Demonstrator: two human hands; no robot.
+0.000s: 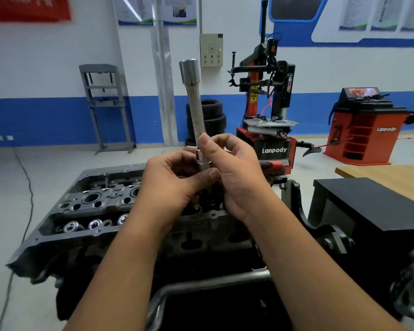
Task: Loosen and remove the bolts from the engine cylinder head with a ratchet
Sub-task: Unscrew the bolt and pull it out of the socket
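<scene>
Nearest, a bent steel bar (201, 286) of the engine stand crosses below both forearms, and the cylinder head (93, 211) sits just beyond it, valve springs and open bores showing along its left half. Above its middle the left hand (170, 185) and the right hand (234, 177) meet around the lower end of a long socket extension (195, 108), which stands nearly upright with its socket end on top; both hands curl fingers and thumb around the shaft and a small ring-like piece at its base. No ratchet handle is clearly in view, so this looks like tool assembly or a bolt being freed from the socket; which one is unclear. Next, the tool must be seated squarely on a head bolt. Beyond stand a tyre changer (265, 111) and stacked tyres (213, 118).
</scene>
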